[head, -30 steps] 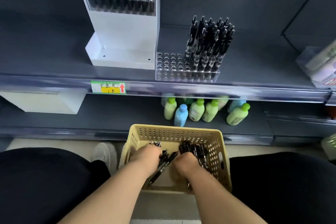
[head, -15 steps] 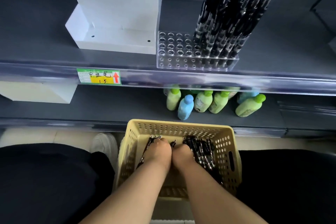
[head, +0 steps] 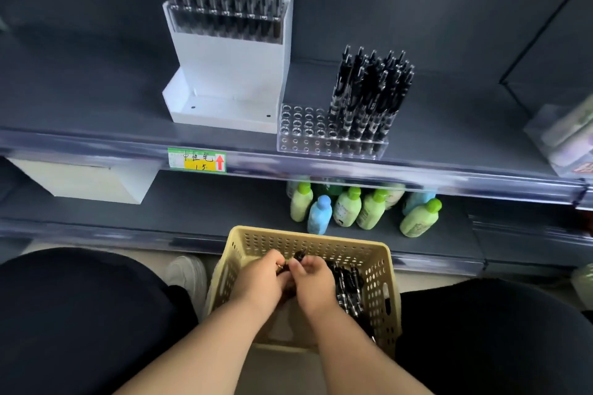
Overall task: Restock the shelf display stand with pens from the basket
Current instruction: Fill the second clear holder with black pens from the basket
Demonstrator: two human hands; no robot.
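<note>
A yellow perforated basket (head: 380, 276) sits between my knees with loose black pens (head: 348, 285) in it. Both hands are inside it, close together. My left hand (head: 261, 279) and my right hand (head: 313, 280) curl round a small bunch of black pens whose tips (head: 299, 256) stick up between them. On the upper shelf stands a clear display stand (head: 308, 135) with a grid of holes. Its right half holds several upright black pens (head: 369, 93), and its left holes stand open.
A white pen dispenser (head: 231, 74) stands left of the clear stand. A price label (head: 196, 160) sits on the shelf edge. Green and blue bottles (head: 348, 207) stand on the lower shelf behind the basket. A white box (head: 86, 179) hangs at the left. My dark-clothed knees flank the basket.
My hands have drawn together and lifted a little in the basket, gathering pens between them. The view has tilted back up, showing more of the upper shelf.
</note>
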